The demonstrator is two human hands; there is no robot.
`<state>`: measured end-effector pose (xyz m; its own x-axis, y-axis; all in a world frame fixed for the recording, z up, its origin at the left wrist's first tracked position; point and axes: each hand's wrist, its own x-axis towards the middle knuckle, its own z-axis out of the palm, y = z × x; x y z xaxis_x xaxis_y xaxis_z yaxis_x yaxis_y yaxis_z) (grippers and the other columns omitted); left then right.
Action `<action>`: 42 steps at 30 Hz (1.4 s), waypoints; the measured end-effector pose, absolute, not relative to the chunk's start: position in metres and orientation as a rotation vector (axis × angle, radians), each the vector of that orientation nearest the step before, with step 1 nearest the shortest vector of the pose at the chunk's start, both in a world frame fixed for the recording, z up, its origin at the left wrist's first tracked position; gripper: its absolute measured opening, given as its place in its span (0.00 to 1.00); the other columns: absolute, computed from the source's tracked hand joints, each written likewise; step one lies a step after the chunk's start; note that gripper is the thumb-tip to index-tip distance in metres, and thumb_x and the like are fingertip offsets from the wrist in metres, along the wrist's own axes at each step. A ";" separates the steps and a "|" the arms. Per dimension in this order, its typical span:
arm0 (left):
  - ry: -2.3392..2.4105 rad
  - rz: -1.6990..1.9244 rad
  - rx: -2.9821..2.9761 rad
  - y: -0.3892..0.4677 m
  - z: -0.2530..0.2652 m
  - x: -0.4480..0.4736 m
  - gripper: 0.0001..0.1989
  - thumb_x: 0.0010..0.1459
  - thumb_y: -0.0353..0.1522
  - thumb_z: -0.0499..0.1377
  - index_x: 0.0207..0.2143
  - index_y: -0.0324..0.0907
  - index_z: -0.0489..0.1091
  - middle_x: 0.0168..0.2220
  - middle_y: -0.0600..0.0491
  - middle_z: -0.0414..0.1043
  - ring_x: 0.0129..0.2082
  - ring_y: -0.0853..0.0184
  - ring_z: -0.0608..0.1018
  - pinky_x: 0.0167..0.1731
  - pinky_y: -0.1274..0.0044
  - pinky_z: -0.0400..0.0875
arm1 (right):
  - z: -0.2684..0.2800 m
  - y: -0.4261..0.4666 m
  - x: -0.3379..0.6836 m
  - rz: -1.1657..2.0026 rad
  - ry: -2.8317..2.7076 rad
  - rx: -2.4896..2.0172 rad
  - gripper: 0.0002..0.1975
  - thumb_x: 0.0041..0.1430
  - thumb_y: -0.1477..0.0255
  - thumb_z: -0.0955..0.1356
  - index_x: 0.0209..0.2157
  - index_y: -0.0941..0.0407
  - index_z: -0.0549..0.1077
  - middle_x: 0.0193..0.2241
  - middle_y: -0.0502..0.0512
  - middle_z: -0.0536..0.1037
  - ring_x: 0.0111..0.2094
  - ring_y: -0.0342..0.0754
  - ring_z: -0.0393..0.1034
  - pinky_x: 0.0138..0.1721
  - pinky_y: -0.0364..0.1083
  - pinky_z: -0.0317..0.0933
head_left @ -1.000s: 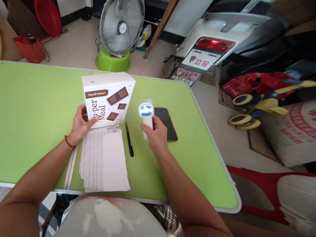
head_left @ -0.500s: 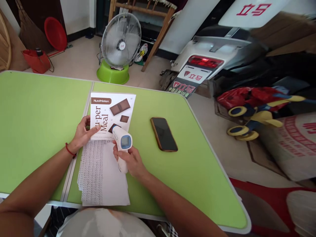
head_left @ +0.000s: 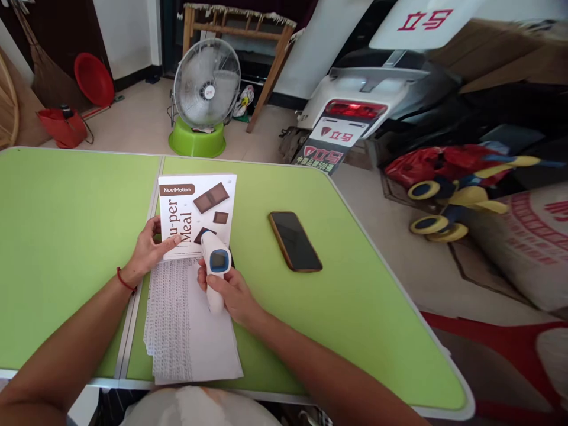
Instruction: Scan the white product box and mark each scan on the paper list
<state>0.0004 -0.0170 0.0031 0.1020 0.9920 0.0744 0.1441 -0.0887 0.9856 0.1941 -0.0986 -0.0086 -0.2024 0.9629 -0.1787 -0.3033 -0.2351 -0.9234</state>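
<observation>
My left hand (head_left: 153,248) grips the left edge of a white box (head_left: 202,231) printed "NutriMotion" and brown chocolate pieces, its thumb on the front face. My right hand (head_left: 228,291) is wrapped round the handle of a white infrared thermometer (head_left: 216,254). The thermometer's blue-framed screen faces me, and its head is in front of the box's lower right part; whether they touch I cannot tell. Under both lies a stack of paper sheets (head_left: 190,331), with dense writing on the left side. A dark phone (head_left: 295,241) in a brown-edged case lies right of my right hand.
The green folding table (head_left: 355,331) has a metal seam left of the papers. Beyond it a fan (head_left: 207,86) stands on a green plastic stool (head_left: 197,141). A white scooter (head_left: 355,100) is at the back right, near a yellow-and-blue wheeled toy (head_left: 448,213).
The camera view has shifted slightly. The thermometer's screen, bright blue before, now looks darker grey. Both hands keep their holds, and the box stands a little more upright in view.
</observation>
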 end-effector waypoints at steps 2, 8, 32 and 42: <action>1.177 1.095 1.440 -0.016 0.005 0.000 0.36 0.46 0.48 0.71 0.52 0.38 0.66 0.50 0.42 0.75 0.48 0.54 0.77 0.50 0.62 0.72 | -0.008 -0.099 0.194 1.615 -0.976 -1.020 0.15 0.47 0.59 0.73 0.28 0.54 0.70 0.24 0.49 0.72 0.27 0.44 0.63 0.33 0.47 0.57; 1.111 1.074 1.459 -0.015 0.006 0.000 0.33 0.48 0.46 0.70 0.52 0.39 0.69 0.49 0.44 0.77 0.47 0.54 0.79 0.49 0.63 0.75 | -0.008 -0.100 0.194 1.629 -0.952 -1.082 0.14 0.46 0.59 0.72 0.27 0.55 0.70 0.22 0.49 0.72 0.25 0.43 0.62 0.30 0.46 0.57; 1.089 1.115 1.485 -0.014 0.002 0.000 0.30 0.50 0.45 0.71 0.51 0.40 0.70 0.49 0.44 0.77 0.48 0.54 0.79 0.50 0.63 0.75 | -0.003 -0.102 0.195 1.599 -0.975 -1.089 0.14 0.47 0.59 0.72 0.26 0.55 0.71 0.23 0.49 0.73 0.26 0.43 0.64 0.30 0.46 0.59; 1.085 1.128 1.510 -0.015 0.003 0.001 0.28 0.50 0.45 0.70 0.50 0.41 0.71 0.48 0.45 0.77 0.48 0.54 0.79 0.50 0.61 0.75 | -0.003 -0.101 0.196 1.645 -0.923 -1.129 0.16 0.44 0.59 0.74 0.30 0.55 0.73 0.23 0.49 0.74 0.24 0.43 0.65 0.28 0.46 0.60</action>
<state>0.0007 -0.0147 0.0033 0.1876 0.9701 0.1539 0.1159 -0.1775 0.9773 0.1962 -0.1014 -0.0033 -0.1683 0.9481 -0.2697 -0.2636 -0.3069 -0.9145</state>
